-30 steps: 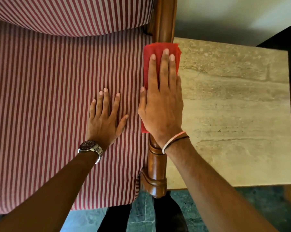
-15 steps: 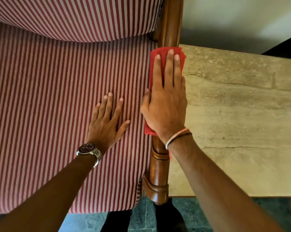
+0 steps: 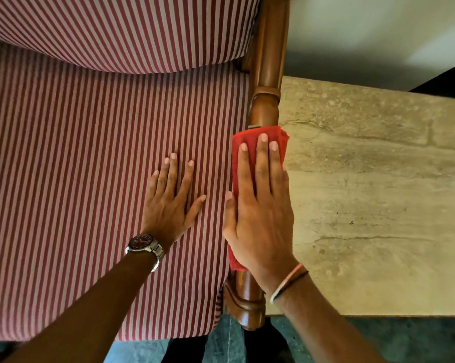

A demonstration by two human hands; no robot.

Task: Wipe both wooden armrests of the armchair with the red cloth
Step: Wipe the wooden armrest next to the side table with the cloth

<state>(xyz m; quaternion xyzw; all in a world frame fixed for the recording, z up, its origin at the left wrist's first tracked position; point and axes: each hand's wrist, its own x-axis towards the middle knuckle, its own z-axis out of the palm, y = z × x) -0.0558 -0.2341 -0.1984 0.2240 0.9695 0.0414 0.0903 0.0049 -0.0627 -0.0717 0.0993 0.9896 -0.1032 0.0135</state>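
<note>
Pressing flat with its fingers (image 3: 259, 163) close together, the right hand (image 3: 260, 213) should keep the cloth (image 3: 250, 137) snug on the armrest (image 3: 267, 82) at center frame, sliding its whole length, while the left hand (image 3: 168, 205) rests spread on the seat (image 3: 90, 179).

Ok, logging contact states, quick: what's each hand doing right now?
Left hand: open, flat on the striped seat cushion, holding nothing.
Right hand: open, pressing the red cloth onto the wooden armrest.
</note>
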